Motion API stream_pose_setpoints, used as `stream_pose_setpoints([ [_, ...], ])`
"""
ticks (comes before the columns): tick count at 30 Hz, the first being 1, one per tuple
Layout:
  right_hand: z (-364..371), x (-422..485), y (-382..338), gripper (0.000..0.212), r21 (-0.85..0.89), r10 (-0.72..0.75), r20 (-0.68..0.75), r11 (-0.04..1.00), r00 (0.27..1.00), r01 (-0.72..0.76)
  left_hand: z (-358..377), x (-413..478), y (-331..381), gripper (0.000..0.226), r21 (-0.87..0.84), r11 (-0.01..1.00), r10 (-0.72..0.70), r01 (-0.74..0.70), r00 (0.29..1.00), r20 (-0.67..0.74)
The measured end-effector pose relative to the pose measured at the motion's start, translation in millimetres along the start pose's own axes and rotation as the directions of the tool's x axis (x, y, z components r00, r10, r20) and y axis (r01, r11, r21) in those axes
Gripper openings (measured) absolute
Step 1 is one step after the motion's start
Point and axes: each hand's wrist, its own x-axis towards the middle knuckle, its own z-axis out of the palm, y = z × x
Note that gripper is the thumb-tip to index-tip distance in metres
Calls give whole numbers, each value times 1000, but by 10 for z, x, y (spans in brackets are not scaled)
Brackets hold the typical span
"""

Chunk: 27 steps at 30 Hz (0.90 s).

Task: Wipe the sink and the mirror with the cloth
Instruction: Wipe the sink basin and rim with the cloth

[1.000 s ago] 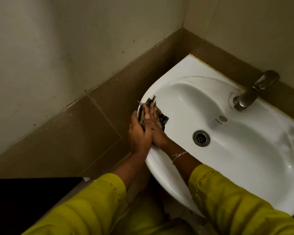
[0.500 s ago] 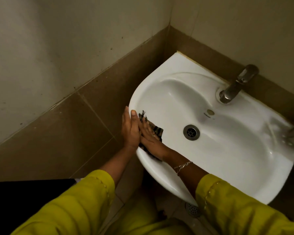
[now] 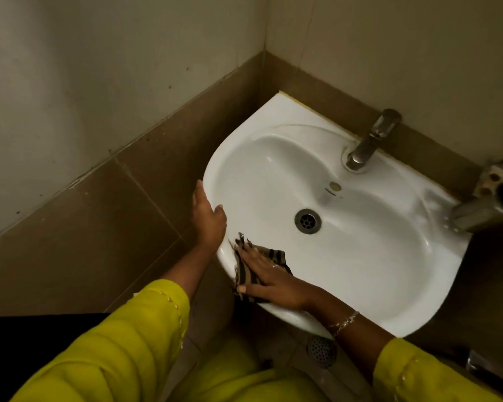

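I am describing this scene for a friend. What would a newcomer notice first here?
First the white sink, fixed in the corner of brown-tiled walls, with a metal tap at its back. Then the right hand pressing a striped cloth flat on the near rim, while the left hand holds the sink's left edge. Bright yellow sleeves fill the foreground.
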Motion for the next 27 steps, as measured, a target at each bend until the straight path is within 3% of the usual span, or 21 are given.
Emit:
stream_pose_setpoints([
  [12, -102, -826, 162, 63, -72, 155, 20, 985, 988, -154, 3, -6, -16, 64, 6, 1000, 17, -16, 1000, -27],
  [19, -318, -1350, 528, 112, -333, 207, -55, 919, 977, -214, 10, -25, -4, 63, 52, 998, 30, -29, 999, -23],
  [24, -700, -1572, 848, 118, -525, 233, -17, 825, 972, -207, 2, -19, -1, 63, 60, 998, 32, -30, 999, -32],
  [27, -934, -1511, 1131, 127, -698, 305, 52, 692, 951, -184, 7, -14, -3, 63, 79, 997, 26, -23, 999, -28],
])
